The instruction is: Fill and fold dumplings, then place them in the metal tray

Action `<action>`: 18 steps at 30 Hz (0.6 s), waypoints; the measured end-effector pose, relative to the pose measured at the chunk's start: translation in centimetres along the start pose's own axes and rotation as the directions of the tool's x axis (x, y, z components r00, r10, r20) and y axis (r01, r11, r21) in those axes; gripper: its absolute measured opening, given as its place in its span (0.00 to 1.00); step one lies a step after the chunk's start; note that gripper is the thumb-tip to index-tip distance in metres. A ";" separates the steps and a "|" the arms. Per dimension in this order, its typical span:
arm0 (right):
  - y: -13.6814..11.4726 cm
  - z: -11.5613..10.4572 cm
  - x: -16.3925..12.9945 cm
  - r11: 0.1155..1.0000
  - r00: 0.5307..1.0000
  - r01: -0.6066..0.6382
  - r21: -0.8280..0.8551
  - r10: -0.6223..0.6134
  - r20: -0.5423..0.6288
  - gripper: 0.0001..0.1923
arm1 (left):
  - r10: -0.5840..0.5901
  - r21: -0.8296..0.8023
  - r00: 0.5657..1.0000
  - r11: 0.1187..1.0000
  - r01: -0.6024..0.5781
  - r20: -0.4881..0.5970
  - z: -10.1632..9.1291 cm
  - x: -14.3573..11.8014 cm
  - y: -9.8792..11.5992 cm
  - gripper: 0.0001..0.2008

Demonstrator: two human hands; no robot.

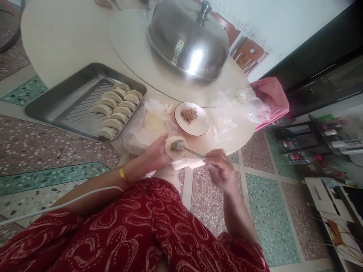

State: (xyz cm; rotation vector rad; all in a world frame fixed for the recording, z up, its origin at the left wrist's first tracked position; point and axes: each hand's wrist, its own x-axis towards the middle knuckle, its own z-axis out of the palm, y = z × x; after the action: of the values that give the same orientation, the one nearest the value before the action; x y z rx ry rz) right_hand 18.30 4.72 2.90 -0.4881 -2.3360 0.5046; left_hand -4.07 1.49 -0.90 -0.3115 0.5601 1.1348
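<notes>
My left hand (154, 155) cups a round dumpling wrapper (172, 148) at the table's near edge. My right hand (219, 170) grips the handle of a metal spoon (181, 146), whose bowl rests on the wrapper with filling in it. Just beyond stands a small white plate (198, 126) with a little minced filling (189, 115). A stack of round wrappers (153, 121) lies on thin plastic left of the plate. Several folded dumplings (116, 109) sit in rows in a steel tray (70, 100) at the left.
A domed steel lid (188, 39) stands on the white turntable (133, 49) at the back of the round table. Crumpled clear plastic bags (241, 107) and a pink cloth (272, 100) lie at the right edge. Shelves with bottles stand at the far right, over a terrazzo floor.
</notes>
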 end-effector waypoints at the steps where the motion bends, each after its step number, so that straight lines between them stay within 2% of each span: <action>1: -0.1 -0.2 0.1 1.000 1.000 -0.003 0.013 0.003 -0.020 0.14 | 0.000 -0.005 1.000 1.000 0.000 0.005 0.0 0.0 0.0 0.21; 5: -0.5 -1.6 0.2 0.996 0.994 -0.069 0.049 0.072 -0.078 0.12 | 0.009 0.028 1.000 1.000 -0.010 0.022 0.0 0.0 0.2 0.24; 10: -0.5 -3.0 0.0 0.998 0.999 -0.049 0.047 0.049 -0.001 0.12 | 0.001 0.136 0.998 0.991 -0.009 0.057 0.1 -0.1 0.5 0.29; 13: -0.4 -2.6 0.1 0.998 0.998 -0.061 0.034 0.059 0.038 0.13 | 0.018 0.145 1.000 0.989 -0.021 0.025 0.3 0.0 0.3 0.29; 18: -0.1 -1.5 0.5 0.997 0.997 -0.064 0.045 0.063 0.038 0.12 | 0.042 0.128 0.998 0.991 -0.036 -0.040 0.1 0.4 0.1 0.23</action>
State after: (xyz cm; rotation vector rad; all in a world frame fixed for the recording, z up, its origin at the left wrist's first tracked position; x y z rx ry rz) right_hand 18.98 5.20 4.24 -0.5368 -2.3436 0.6009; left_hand -3.98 1.86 -1.02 -0.2156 0.6759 1.1266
